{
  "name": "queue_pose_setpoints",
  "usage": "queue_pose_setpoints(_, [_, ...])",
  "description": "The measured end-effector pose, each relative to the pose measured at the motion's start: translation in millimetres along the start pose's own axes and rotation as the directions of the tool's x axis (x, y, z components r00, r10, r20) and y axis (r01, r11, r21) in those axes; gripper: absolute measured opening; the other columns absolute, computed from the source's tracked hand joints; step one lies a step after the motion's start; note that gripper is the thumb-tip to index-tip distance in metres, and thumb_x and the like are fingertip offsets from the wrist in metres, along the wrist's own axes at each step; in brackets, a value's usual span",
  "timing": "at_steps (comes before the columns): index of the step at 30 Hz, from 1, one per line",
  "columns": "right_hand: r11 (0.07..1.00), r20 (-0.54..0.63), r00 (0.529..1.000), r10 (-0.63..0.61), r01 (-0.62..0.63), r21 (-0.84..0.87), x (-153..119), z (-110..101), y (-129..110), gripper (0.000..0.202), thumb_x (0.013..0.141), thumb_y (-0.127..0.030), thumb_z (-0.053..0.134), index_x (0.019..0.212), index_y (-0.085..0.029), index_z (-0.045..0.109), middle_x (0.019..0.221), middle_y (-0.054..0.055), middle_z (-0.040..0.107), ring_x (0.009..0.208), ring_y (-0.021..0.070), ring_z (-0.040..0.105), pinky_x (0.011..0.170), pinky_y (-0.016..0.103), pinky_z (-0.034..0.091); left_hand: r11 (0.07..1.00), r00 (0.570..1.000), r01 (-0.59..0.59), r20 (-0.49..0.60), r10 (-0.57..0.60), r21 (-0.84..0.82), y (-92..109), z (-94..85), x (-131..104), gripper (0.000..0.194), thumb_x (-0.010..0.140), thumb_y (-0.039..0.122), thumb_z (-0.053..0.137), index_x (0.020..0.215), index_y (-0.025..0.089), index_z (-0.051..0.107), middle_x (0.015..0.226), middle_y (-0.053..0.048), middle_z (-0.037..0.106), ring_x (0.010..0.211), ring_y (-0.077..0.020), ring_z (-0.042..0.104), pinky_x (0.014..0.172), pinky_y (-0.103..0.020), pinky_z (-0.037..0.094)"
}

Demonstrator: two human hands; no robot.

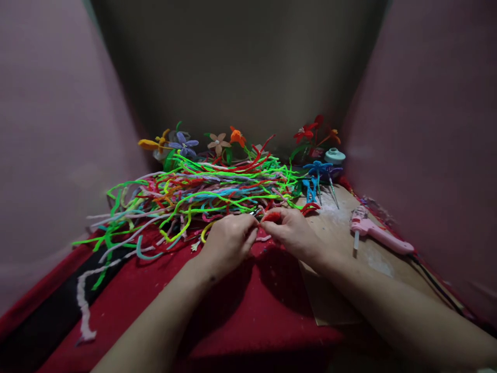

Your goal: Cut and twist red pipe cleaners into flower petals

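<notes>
My left hand [233, 238] and my right hand [289, 230] meet at the near edge of a heap of coloured pipe cleaners [217, 191]. Both are closed, with thumbs and fingertips pinched almost together. A red fuzzy piece [273, 216] shows at the fingers of my right hand, which grips it. What my left fingers pinch is too small and too hidden to name. A pale pink strand [264, 238] lies just under the fingertips, and a bit of shiny metal shows behind my left hand.
Fuzzy flowers [184, 145] stand behind the heap. At the right, a pink glue gun [380, 235] with its black cord rests on a board [330, 305], near blue fuzzy pieces [310, 189] and a light-blue container [334, 156]. Red cloth [248, 321] covers the table.
</notes>
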State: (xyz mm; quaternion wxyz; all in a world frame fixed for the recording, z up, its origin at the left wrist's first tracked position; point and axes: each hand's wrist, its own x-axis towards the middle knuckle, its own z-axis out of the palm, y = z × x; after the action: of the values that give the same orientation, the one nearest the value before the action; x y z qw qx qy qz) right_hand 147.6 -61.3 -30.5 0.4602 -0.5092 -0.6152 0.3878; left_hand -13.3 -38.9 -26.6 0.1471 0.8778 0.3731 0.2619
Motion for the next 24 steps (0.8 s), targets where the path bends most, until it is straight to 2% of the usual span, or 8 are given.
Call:
queue_pose_setpoints(3, [0.887,0.116,0.951,0.285,-0.308,0.343,5.3,0.8,5.4,0.018,0.062,-0.020,0.059,0.049,-0.018,0.046,0.041,-0.005,0.041,0.038,0.0077,0.034,0.039,0.024,0.025,0.925,0.973,-0.202,-0.046,0.228,0.322,3.1,6.6,-1.7,0.024,0.084,0.017,0.041,0.072,0.014,0.062,0.073,-0.011,0.062,0.071,-0.0211,0.054,0.070,-0.035,0.038])
queue_pose_setpoints(4, [0.828,0.157,0.930,0.332,-0.367,0.424,6.8,1.1,7.4,0.021,0.060,-0.020,0.060,0.048,-0.019,0.043,0.040,-0.006,0.039,0.036,0.0073,0.033,0.037,0.024,0.024,0.908,0.964,-0.223,-0.057,0.259,0.356,3.6,8.4,-1.7,0.026,0.085,0.017,0.040,0.070,0.014,0.061,0.071,-0.011,0.062,0.070,-0.0210,0.054,0.070,-0.035,0.038])
queue_pose_setpoints(5, [0.787,0.180,0.920,0.348,-0.391,0.477,7.9,1.4,9.0,0.022,0.059,-0.020,0.061,0.049,-0.019,0.042,0.040,-0.006,0.039,0.036,0.0071,0.032,0.037,0.024,0.024,0.935,0.971,-0.188,-0.089,0.224,0.301,3.7,9.9,-1.5,0.025,0.085,0.017,0.041,0.070,0.014,0.061,0.071,-0.011,0.062,0.070,-0.0206,0.054,0.071,-0.034,0.038])
queue_pose_setpoints(7, [0.779,0.180,0.933,0.312,-0.360,0.513,8.7,1.6,10.6,0.019,0.060,-0.023,0.065,0.054,-0.018,0.047,0.044,-0.006,0.043,0.038,0.0074,0.036,0.038,0.024,0.028,0.999,0.988,-0.024,-0.153,0.031,0.043,2.4,11.6,-0.4,0.021,0.082,0.019,0.046,0.070,0.016,0.063,0.071,-0.008,0.062,0.070,-0.0188,0.054,0.070,-0.032,0.039])
queue_pose_setpoints(10, [0.851,0.142,0.975,0.168,-0.216,0.478,6.8,1.2,9.0,0.016,0.062,-0.025,0.069,0.065,-0.014,0.057,0.054,-0.004,0.050,0.044,0.0074,0.042,0.045,0.023,0.034,0.937,0.970,0.183,-0.103,-0.222,-0.296,-0.3,9.5,2.1,0.017,0.078,0.024,0.051,0.073,0.017,0.066,0.068,-0.004,0.064,0.065,-0.0155,0.055,0.064,-0.026,0.040])
queue_pose_setpoints(15, [0.919,0.078,0.995,0.068,-0.093,0.384,2.6,1.4,6.0,0.020,0.067,-0.031,0.070,0.068,-0.014,0.060,0.060,-0.002,0.053,0.053,0.0083,0.046,0.052,0.023,0.037,0.839,0.950,0.285,0.020,-0.311,-0.463,3.8,-1.1,5.1,0.019,0.073,0.028,0.055,0.064,0.014,0.065,0.053,0.001,0.056,0.047,-0.0093,0.044,0.046,-0.021,0.034])
queue_pose_setpoints(20, [0.923,0.064,0.997,0.045,-0.066,0.379,1.5,3.1,7.1,0.018,0.069,-0.031,0.068,0.070,-0.015,0.059,0.060,-0.003,0.054,0.053,0.0083,0.046,0.054,0.024,0.037,0.727,0.920,0.361,0.098,-0.378,-0.583,10.7,-5.2,6.1,0.018,0.066,0.030,0.061,0.064,0.013,0.066,0.055,0.001,0.056,0.051,-0.0095,0.044,0.048,-0.020,0.033])
queue_pose_setpoints(24, [0.925,0.021,0.999,0.040,-0.045,0.377,1.6,4.5,6.8,0.013,0.070,-0.027,0.066,0.068,-0.015,0.059,0.057,-0.004,0.053,0.051,0.0080,0.044,0.053,0.024,0.036,0.697,0.915,0.374,0.121,-0.385,-0.612,10.5,-6.0,6.1,0.018,0.066,0.030,0.063,0.064,0.014,0.067,0.055,0.001,0.056,0.051,-0.0094,0.044,0.049,-0.021,0.033])
